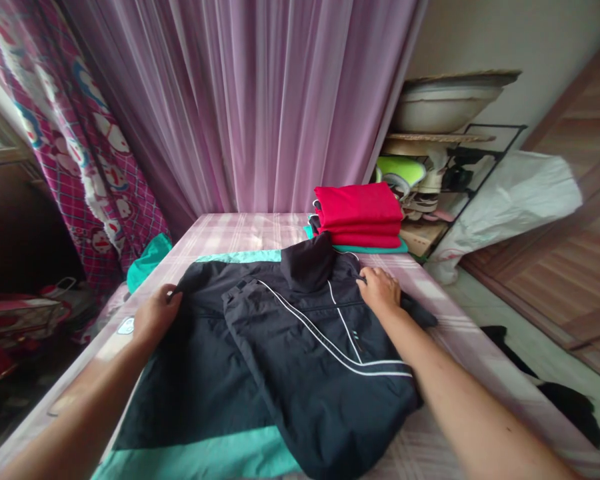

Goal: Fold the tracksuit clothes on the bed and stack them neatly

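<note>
A black jacket with thin white stripes and teal trim lies spread on a table covered with a pink plaid cloth. My left hand is closed on the jacket's left shoulder edge. My right hand is closed on the fabric at the right shoulder, near the collar. One sleeve is folded across the front. The dark hood lies bunched at the top middle.
A stack of folded red clothes on teal ones sits at the table's far right. Purple curtains hang behind. A shoe rack with a basin on top and a white plastic bag stand right. Dark cloth lies on the floor.
</note>
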Demonstrator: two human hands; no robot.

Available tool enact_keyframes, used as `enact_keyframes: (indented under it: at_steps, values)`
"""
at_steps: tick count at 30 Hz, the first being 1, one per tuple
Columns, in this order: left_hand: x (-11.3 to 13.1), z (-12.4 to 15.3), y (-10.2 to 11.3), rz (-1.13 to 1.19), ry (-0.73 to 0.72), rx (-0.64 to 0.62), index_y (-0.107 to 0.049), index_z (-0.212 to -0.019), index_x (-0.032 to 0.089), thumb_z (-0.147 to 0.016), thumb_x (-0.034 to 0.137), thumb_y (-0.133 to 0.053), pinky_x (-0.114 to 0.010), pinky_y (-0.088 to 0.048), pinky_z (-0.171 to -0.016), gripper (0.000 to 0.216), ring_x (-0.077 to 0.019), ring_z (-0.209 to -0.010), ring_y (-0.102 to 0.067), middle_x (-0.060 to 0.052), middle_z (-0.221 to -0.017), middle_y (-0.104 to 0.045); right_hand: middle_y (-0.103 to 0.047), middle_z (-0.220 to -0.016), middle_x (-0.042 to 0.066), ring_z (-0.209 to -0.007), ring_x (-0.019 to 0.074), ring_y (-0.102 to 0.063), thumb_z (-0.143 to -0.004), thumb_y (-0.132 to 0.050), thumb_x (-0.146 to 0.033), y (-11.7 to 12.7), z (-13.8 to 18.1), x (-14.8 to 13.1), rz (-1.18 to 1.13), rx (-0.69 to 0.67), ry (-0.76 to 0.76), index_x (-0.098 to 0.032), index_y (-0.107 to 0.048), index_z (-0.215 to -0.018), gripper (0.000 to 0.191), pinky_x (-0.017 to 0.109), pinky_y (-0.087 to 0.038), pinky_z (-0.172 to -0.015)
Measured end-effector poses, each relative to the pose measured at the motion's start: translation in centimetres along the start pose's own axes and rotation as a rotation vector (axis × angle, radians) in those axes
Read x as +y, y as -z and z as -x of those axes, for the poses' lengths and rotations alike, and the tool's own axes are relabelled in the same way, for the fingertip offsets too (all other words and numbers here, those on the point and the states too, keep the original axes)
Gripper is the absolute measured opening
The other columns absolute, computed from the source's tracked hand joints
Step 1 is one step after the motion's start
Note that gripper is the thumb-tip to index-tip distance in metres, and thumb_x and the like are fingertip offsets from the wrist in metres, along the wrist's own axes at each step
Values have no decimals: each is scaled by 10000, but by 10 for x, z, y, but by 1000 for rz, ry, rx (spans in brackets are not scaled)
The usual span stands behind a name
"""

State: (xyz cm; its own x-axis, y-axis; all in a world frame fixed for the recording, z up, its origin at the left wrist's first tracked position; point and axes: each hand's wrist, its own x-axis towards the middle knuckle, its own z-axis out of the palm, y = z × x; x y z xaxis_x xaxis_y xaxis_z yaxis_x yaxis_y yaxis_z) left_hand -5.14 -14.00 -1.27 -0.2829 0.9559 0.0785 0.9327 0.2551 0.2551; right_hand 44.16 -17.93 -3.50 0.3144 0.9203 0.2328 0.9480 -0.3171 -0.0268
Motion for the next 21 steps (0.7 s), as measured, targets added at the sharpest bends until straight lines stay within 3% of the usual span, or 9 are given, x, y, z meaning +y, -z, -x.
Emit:
enact_keyframes:
  at_steps: [3, 7, 11, 15, 17, 21]
  values:
    - [7, 0, -4, -85, -50, 3, -554, -1324, 149, -924, 393, -416, -429, -518, -879, 488, -353, -1117, -644, -183, -1226, -682, -658, -1106, 112, -1027, 265, -600, -923, -551, -329, -2, -4, -3, 11, -40, -29, -236, -661, -1093, 223, 369, -409, -833]
    - [15, 16, -21, -132, -261, 110, -483, -1422, 145, -924, 343, -423, -459, -427, -1065, 539, -335, -1320, -510, -180, -1475, -508, -624, -1209, 149, -1116, 314, -568, -928, -525, -373, 5, 1, 1, 63, -68, -50, -247, -672, -1172, 311, 439, -419, -900]
    - [18, 48, -44, -162, -434, -2, -516, -1425, 259, -945, 376, -419, -490, -291, -1177, 504, -299, -1451, -361, -69, -1548, -454, -449, -1494, 158, -1310, 341, -454, -963, -424, -447, 6, 22, 10, 41, -54, 37, -270, -554, -1383, 474, 495, -388, -1006]
    - [22, 68, -52, -180, -436, -105, -454, -1482, 260, -956, 413, -408, -520, -242, -1194, 550, -296, -1475, -320, -72, -1577, -404, -312, -1605, 142, -1445, 327, -314, -980, -350, -517, 1, 40, 22, 51, -241, 57, -286, -462, -1466, 549, 549, -323, -1088]
    - [24, 70, -51, -171, -433, -97, -458, -1480, 251, -958, 425, -400, -523, -249, -1190, 553, -296, -1472, -326, -81, -1576, -404, -338, -1595, 147, -1444, 326, -325, -975, -379, -493, 7, 42, 23, 47, -287, 35, -276, -473, -1457, 537, 554, -328, -1090]
    - [26, 71, -48, -145, -443, -55, -503, -1447, 255, -958, 441, -399, -515, -266, -1185, 533, -290, -1458, -356, -87, -1551, -442, -542, -1447, 148, -1301, 300, -515, -931, -490, -381, 38, 34, 3, -44, -188, 94, -227, -440, -1474, 566, 454, -416, -1035]
